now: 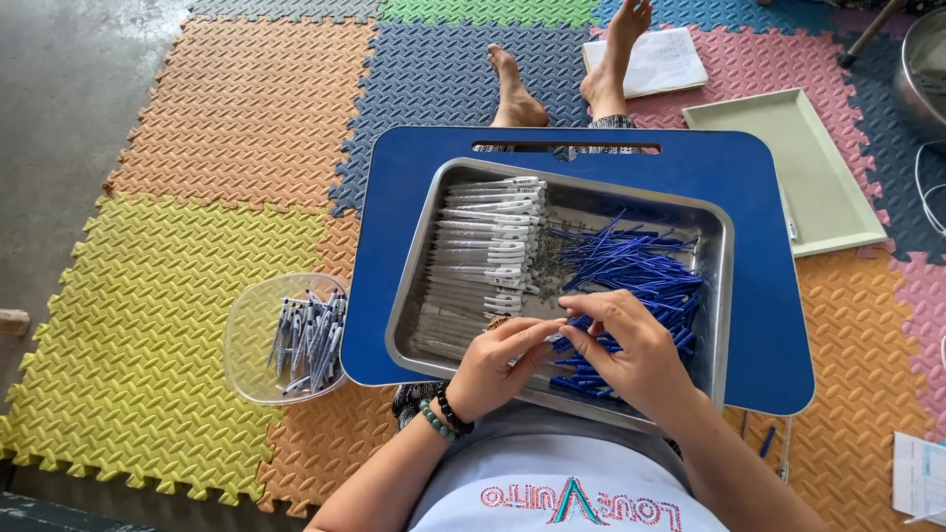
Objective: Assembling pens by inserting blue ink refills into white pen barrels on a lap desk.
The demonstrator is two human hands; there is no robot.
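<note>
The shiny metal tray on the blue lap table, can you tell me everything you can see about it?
The shiny rectangular metal tray looks like steel, with raised sides and rounded corners. It sits slightly askew on the blue plastic lap table. Inside, white pen barrels lie stacked on one side, thin blue pen refills are heaped on the other, with a small grey pile between. The left hand and right hand meet over its near edge, pinching a small part.

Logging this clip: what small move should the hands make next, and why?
Probably push the two pieces together: left hand and right hand meet fingertip to fingertip over the tray, between the white barrels and blue refills. What they pinch is too small to tell.
</note>
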